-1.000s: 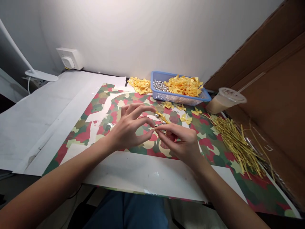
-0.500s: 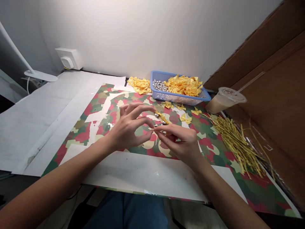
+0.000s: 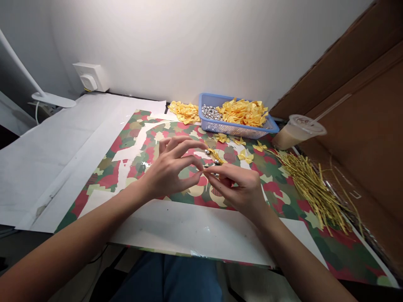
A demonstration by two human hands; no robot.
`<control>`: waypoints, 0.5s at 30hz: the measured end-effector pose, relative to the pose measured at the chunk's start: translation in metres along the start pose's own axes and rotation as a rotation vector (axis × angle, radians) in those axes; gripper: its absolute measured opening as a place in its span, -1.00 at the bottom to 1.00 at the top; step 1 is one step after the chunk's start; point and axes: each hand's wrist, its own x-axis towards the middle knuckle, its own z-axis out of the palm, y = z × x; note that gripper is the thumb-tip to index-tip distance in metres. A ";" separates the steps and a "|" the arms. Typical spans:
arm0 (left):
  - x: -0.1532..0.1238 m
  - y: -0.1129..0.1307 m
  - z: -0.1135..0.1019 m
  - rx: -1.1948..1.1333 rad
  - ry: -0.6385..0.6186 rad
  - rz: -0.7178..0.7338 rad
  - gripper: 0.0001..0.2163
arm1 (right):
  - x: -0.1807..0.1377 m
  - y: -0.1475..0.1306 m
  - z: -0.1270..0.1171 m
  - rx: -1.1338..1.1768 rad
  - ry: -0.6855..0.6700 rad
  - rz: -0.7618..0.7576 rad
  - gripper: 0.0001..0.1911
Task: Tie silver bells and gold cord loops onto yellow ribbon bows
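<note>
Both hands pinch a small yellow bow (image 3: pixel 215 156) just before the blue basket (image 3: pixel 206 124): left hand (image 3: pixel 171 170) and right hand (image 3: pixel 241 184), each grip clamped on it. It looks light, soft and crushable; best held at its knot.

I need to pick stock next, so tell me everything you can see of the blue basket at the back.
The blue basket is a shallow rectangular tray of perforated plastic, standing flat on the patterned sheet near the wall. Inside, small silver beads fill its left end and a heap of yellow bows the rest. More yellow bows lie loose beside its left end and in front. A lidded cup stands right of it. Neither hand touches it.
</note>
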 end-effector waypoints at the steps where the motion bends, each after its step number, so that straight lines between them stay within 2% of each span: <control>1: 0.000 0.000 0.000 -0.001 -0.001 -0.002 -0.91 | 0.000 0.000 0.000 0.001 -0.003 0.003 -0.88; 8: 0.002 0.001 -0.002 -0.007 -0.043 -0.069 -0.89 | 0.001 -0.002 -0.001 -0.010 0.013 0.034 -0.91; 15: 0.001 -0.001 -0.001 -0.038 0.023 -0.047 -0.90 | 0.000 -0.001 0.000 0.034 0.033 0.076 -0.93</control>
